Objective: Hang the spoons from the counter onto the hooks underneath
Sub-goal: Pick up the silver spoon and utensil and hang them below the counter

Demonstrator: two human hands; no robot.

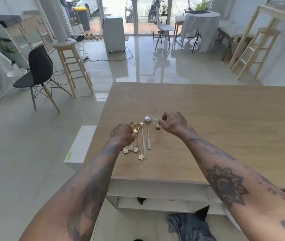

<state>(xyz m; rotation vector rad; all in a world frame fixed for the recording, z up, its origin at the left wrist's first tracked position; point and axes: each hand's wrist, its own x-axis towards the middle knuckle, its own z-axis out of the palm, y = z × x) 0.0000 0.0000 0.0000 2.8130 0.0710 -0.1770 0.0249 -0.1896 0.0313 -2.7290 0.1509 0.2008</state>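
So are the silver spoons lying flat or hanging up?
Lying flat: both silver spoons rest on the counter, not on hooks.

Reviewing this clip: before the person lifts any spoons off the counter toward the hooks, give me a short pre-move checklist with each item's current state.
1. Spoons on the counter: ok. Gold spoons and two silver spoons lie together near its left edge.
2. Left hand on the gold spoons: ok, fingers closed around their stems.
3. Right hand free for a spoon: not ok, it pinches a small wooden-tipped item.
4. Silver spoons gripped: not ok, both lie untouched.
5. Hooks located: cannot tell, none are visible below the counter.
6. Nothing blocking below: cannot tell, a blue cloth lies underneath.
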